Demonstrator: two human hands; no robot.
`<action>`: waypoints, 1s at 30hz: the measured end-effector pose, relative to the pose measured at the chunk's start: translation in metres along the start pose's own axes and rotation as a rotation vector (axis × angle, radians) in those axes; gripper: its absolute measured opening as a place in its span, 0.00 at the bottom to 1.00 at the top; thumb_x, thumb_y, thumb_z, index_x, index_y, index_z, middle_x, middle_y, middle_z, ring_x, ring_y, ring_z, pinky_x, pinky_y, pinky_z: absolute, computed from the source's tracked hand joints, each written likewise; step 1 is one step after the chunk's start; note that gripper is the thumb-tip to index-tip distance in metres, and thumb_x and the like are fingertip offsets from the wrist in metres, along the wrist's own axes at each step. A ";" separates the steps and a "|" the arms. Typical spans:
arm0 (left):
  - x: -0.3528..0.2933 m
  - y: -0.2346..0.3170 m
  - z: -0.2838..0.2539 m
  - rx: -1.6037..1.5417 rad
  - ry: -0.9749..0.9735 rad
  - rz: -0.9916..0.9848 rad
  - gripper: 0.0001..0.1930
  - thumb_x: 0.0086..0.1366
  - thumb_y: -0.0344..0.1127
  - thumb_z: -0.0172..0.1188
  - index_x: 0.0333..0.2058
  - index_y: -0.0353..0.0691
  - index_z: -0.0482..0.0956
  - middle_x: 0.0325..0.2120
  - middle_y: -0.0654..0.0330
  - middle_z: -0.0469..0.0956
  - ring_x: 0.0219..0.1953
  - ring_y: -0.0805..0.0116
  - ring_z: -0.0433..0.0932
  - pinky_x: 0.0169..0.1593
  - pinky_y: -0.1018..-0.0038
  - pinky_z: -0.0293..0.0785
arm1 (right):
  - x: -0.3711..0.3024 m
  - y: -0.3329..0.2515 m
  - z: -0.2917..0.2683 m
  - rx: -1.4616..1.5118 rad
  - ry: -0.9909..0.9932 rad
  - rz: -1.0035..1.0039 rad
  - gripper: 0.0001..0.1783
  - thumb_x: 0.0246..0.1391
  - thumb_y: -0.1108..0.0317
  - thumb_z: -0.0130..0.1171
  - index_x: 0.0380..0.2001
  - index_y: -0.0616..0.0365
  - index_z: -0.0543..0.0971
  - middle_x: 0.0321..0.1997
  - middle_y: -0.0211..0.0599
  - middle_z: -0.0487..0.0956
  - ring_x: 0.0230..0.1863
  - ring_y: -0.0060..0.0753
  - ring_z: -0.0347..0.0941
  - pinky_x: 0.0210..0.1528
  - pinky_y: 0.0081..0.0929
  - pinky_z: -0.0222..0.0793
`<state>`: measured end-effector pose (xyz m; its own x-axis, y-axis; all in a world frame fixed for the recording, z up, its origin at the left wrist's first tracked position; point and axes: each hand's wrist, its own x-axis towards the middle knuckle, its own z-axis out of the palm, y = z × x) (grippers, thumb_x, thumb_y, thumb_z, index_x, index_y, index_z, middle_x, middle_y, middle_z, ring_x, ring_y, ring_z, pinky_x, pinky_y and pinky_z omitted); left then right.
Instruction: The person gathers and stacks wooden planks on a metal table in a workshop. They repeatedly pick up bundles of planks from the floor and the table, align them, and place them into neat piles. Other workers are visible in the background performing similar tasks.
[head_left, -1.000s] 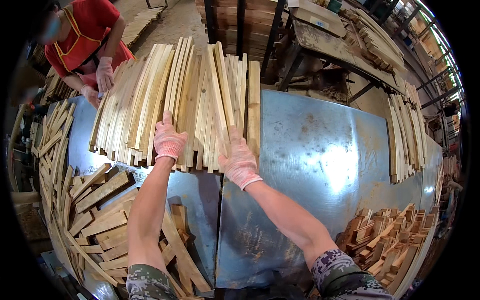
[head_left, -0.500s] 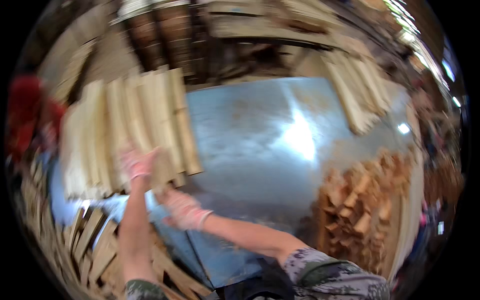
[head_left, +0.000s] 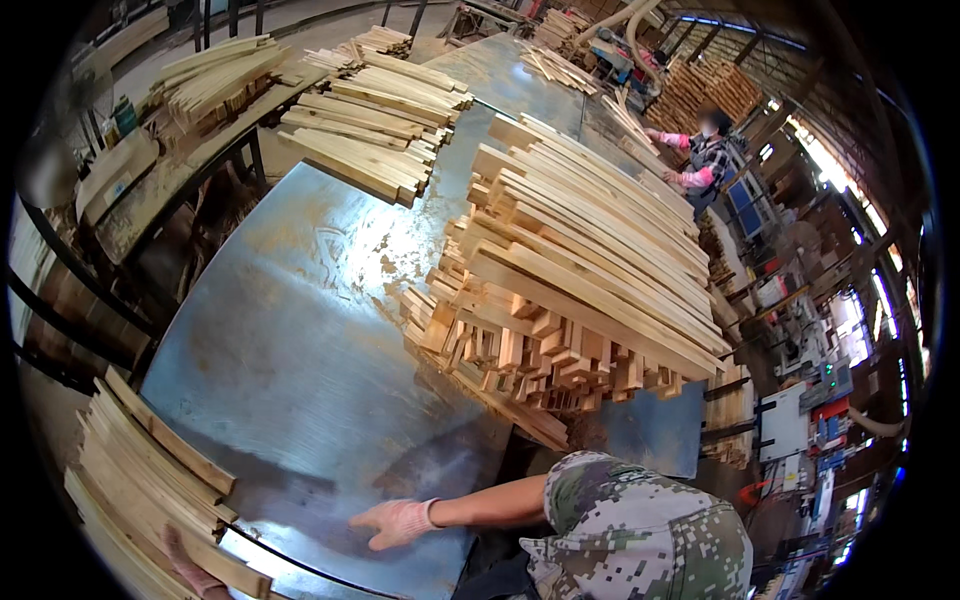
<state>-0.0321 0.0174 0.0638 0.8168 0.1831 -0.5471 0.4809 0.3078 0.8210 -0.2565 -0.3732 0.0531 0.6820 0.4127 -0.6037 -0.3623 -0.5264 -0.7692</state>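
At the lower left, my left hand, in a pinkish work glove, rests on a row of pale wooden slats at the corner of the metal-topped table. Its fingers lie along the slats; part of the hand is cut off by the picture's rim. My right hand, gloved in white and pink, is stretched out over the bare metal tabletop near its front edge. Its fingers point left and hold nothing. A gap separates it from the slats.
A tall stack of slats stands on the table at right of centre. Another layer of slats lies at the far edge. A bench with boards stands beyond, at the left. A co-worker handles wood at the far right.
My view has swung to the right, so the slats under my left hand now show at the lower left. My right hand has moved away from the slats onto the bare metal.
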 end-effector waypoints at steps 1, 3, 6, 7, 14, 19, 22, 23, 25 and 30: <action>-0.014 -0.006 0.001 0.031 -0.043 -0.025 0.55 0.55 0.70 0.73 0.69 0.34 0.67 0.51 0.45 0.77 0.46 0.50 0.82 0.41 0.58 0.87 | -0.010 0.003 -0.007 0.010 0.004 0.045 0.45 0.62 0.54 0.58 0.79 0.55 0.62 0.75 0.55 0.73 0.74 0.54 0.69 0.75 0.43 0.64; -0.081 -0.007 0.058 0.052 -0.077 -0.041 0.53 0.54 0.70 0.74 0.66 0.35 0.69 0.49 0.46 0.77 0.42 0.52 0.81 0.36 0.58 0.86 | -0.032 0.016 -0.005 -0.024 0.020 0.055 0.44 0.63 0.53 0.59 0.79 0.54 0.62 0.74 0.55 0.73 0.74 0.54 0.70 0.74 0.43 0.66; -0.205 0.000 0.153 -0.033 -0.079 0.053 0.51 0.51 0.71 0.74 0.62 0.36 0.72 0.46 0.48 0.77 0.36 0.55 0.81 0.29 0.58 0.84 | -0.048 0.033 -0.005 -0.022 -0.003 0.019 0.44 0.64 0.51 0.60 0.79 0.53 0.62 0.73 0.54 0.75 0.73 0.53 0.72 0.73 0.43 0.67; -0.235 0.001 0.184 -0.048 -0.155 0.055 0.50 0.51 0.71 0.74 0.61 0.37 0.73 0.45 0.49 0.77 0.34 0.56 0.81 0.26 0.58 0.83 | -0.066 0.044 -0.001 0.022 0.016 0.037 0.44 0.64 0.51 0.60 0.79 0.53 0.62 0.73 0.53 0.76 0.73 0.53 0.72 0.73 0.42 0.68; -0.406 0.028 0.411 0.179 -0.933 0.485 0.52 0.52 0.34 0.66 0.78 0.38 0.58 0.57 0.54 0.78 0.50 0.62 0.80 0.47 0.69 0.81 | -0.167 0.130 0.013 0.128 0.225 -0.103 0.45 0.63 0.50 0.61 0.78 0.56 0.63 0.72 0.56 0.76 0.72 0.57 0.72 0.73 0.44 0.67; -0.554 0.002 0.557 0.450 -1.149 0.532 0.60 0.54 0.36 0.75 0.80 0.35 0.48 0.59 0.46 0.77 0.53 0.63 0.81 0.53 0.72 0.81 | -0.244 0.185 0.012 -0.026 0.241 -0.040 0.43 0.68 0.42 0.59 0.79 0.48 0.64 0.70 0.60 0.76 0.72 0.61 0.71 0.73 0.46 0.66; -0.599 -0.033 0.642 0.765 -1.064 0.896 0.63 0.49 0.40 0.77 0.79 0.34 0.50 0.62 0.38 0.75 0.60 0.55 0.80 0.61 0.66 0.80 | -0.275 0.217 0.018 0.111 0.398 -0.096 0.44 0.67 0.45 0.63 0.78 0.56 0.64 0.72 0.60 0.75 0.74 0.58 0.70 0.73 0.44 0.66; -0.616 -0.046 0.661 0.888 -1.008 0.955 0.63 0.48 0.42 0.78 0.79 0.35 0.51 0.62 0.38 0.75 0.61 0.53 0.80 0.63 0.64 0.79 | -0.291 0.224 0.016 0.174 0.431 -0.110 0.45 0.67 0.46 0.64 0.78 0.58 0.64 0.73 0.59 0.74 0.75 0.57 0.69 0.74 0.43 0.66; -0.650 -0.071 0.690 1.128 -0.882 1.050 0.64 0.47 0.45 0.80 0.79 0.39 0.53 0.62 0.38 0.74 0.61 0.49 0.79 0.65 0.61 0.78 | -0.317 0.223 0.006 0.301 0.441 -0.161 0.44 0.67 0.52 0.65 0.77 0.66 0.63 0.75 0.58 0.72 0.77 0.51 0.68 0.76 0.38 0.63; -0.691 -0.162 0.703 1.755 -0.683 1.161 0.58 0.55 0.56 0.74 0.80 0.50 0.55 0.76 0.36 0.57 0.69 0.37 0.73 0.70 0.55 0.74 | -0.341 0.244 0.009 0.452 0.550 -0.170 0.43 0.66 0.51 0.65 0.75 0.66 0.66 0.73 0.61 0.74 0.75 0.53 0.71 0.74 0.40 0.66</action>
<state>-0.4500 -0.8156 0.4238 0.6374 -0.7689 -0.0502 -0.7578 -0.6374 0.1396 -0.5831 -0.6356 0.0697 0.9297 -0.0336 -0.3668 -0.3684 -0.0814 -0.9261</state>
